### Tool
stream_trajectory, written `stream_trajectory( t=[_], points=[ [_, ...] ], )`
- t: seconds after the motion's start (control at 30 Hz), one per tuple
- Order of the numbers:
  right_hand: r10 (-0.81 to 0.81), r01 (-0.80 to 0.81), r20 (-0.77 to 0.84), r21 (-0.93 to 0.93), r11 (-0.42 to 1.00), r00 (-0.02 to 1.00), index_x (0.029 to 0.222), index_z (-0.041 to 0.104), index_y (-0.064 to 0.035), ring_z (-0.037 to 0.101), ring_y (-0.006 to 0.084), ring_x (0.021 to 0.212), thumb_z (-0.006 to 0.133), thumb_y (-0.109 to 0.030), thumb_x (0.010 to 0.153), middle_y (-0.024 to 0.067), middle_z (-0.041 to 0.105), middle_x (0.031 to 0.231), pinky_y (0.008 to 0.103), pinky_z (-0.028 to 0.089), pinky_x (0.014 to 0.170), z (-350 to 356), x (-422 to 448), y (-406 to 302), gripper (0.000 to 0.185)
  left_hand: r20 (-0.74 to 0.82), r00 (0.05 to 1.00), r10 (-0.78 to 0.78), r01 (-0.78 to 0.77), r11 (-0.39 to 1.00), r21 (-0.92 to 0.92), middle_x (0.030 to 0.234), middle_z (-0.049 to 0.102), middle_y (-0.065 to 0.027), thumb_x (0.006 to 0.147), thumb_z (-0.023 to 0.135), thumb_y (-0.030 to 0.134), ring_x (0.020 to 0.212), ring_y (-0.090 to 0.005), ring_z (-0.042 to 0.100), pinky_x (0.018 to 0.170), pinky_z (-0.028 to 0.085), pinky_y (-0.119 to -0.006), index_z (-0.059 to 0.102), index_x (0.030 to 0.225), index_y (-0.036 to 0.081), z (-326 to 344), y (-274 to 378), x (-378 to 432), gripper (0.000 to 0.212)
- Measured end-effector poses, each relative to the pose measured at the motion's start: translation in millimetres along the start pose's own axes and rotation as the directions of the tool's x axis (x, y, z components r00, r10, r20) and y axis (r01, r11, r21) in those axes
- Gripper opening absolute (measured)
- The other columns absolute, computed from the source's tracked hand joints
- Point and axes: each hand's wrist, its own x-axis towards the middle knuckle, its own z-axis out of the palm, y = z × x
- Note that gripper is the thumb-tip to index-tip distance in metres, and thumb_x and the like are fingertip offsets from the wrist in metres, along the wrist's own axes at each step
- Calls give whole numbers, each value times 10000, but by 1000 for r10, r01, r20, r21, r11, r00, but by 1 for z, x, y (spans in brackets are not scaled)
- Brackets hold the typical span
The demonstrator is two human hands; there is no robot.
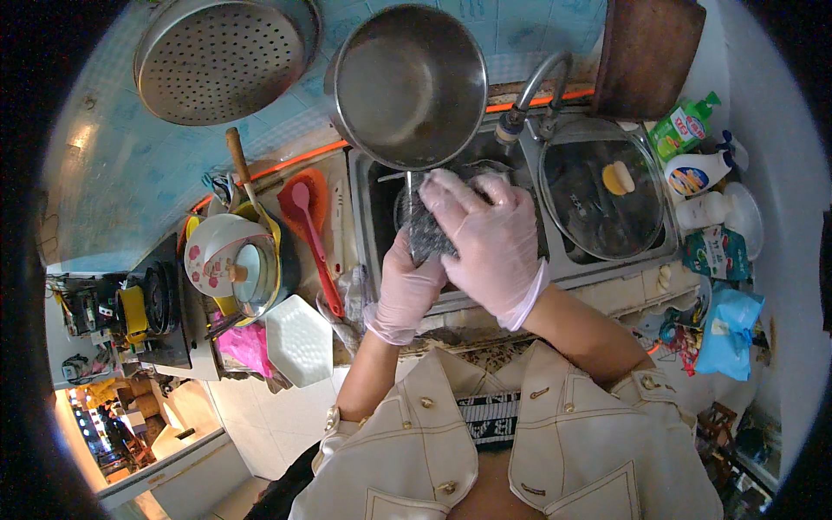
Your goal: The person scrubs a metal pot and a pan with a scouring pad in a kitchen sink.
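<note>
Both hands wear thin, translucent pinkish gloves and meet over the left basin of a metal double sink (448, 300). My left hand (413, 279) grips the lower left side of a dark grey, sudsy scouring pad (432, 227). My right hand (491, 234) lies over the pad's right side, with foam on its fingers. A thin, bright upright edge shows beside the pad; what it belongs to cannot be told. Under the hands, a dark round item in the basin is mostly hidden. Just beyond stands a deep stainless steel pot (409, 88), its open mouth facing me.
A faucet (539, 84) rises behind the sink. The right basin bears a round glass lid (601, 195) with a yellow-and-white sponge (617, 178) on it. Bottles (699, 172) stand at right. Left are a red ladle (318, 247), stacked bowls (218, 253) and a white tray (300, 341).
</note>
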Motion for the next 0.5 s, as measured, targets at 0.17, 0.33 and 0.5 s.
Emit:
stream_trajectory(
  t=[0.17, 0.33, 0.5],
  points=[
    [343, -307, 51, 582, 753, 938, 1091, 614, -73, 592, 268, 875, 699, -105, 615, 116, 648, 1018, 373, 447, 839, 23, -8, 49, 485, 75, 942, -326, 334, 927, -171, 542, 458, 27, 813, 593, 77, 380, -82, 416, 335, 315, -236, 528, 887, 92, -2, 32, -4, 100],
    [334, -478, 544, 838, -263, 769, 1122, 573, -23, 607, 154, 895, 709, -168, 773, 30, 638, 1009, 293, 465, 824, 16, -4, 44, 402, 130, 929, -346, 363, 921, -144, 563, 455, 34, 806, 583, 40, 405, -58, 403, 360, 318, -216, 486, 839, 95, 0, 39, -9, 117],
    [118, -302, 596, 556, -774, 795, 1186, 527, -28, 586, 151, 964, 627, -208, 836, 42, 610, 1085, 310, 466, 849, 12, 0, 34, 406, 108, 967, -231, 244, 961, -133, 733, 551, 3, 810, 529, 0, 584, -79, 509, 522, 418, -217, 503, 980, 53, 7, 23, -4, 179]
  ],
)
